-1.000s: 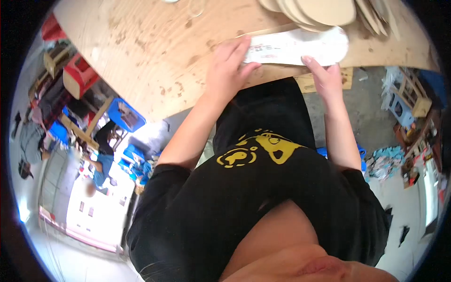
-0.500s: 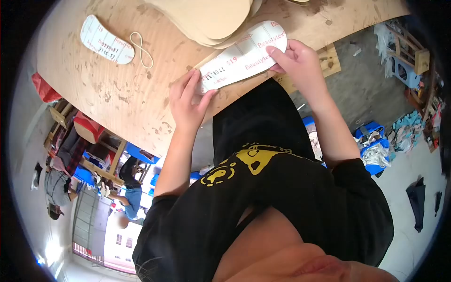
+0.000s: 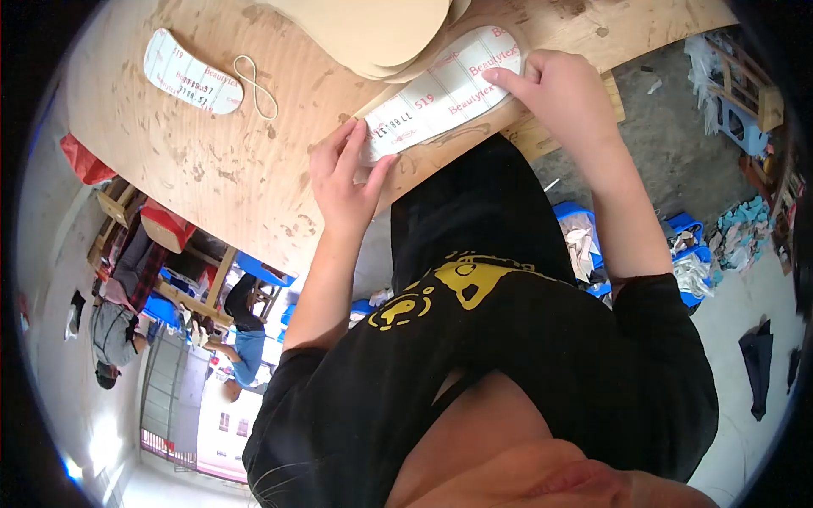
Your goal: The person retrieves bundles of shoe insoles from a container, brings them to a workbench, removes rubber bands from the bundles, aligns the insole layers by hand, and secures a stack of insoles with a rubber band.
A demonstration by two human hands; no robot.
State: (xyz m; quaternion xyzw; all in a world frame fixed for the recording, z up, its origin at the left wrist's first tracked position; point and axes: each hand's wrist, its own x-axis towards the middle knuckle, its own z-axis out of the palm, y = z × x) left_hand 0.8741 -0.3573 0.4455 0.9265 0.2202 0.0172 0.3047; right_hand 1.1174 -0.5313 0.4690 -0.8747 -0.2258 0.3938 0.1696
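A white shoe insole (image 3: 445, 89) with red "Beautytex" print and black numbers lies near the front edge of the wooden table. At its left end my left hand (image 3: 345, 173) holds it, fingers on the far edge and thumb on the near edge. My right hand (image 3: 563, 93) is at the wider right end, thumb pressed on the top face and fingers curled at the side; part of their grip is hidden. A beige edge shows along the insole's far side. Another printed insole (image 3: 191, 72) rests at the far left, beside a looped elastic band (image 3: 256, 88).
Beyond the insole, a stack of beige insole-shaped sheets (image 3: 373, 34) sits on the table (image 3: 246, 178). Blue bins (image 3: 580, 229) with scraps stand on the floor to the right. Stools and two other people (image 3: 246, 351) are at the left.
My right hand has shifted slightly right and up, its fingers now more curled beside the insole's end. The insole looks flatter against the table. My left hand stays at the left end.
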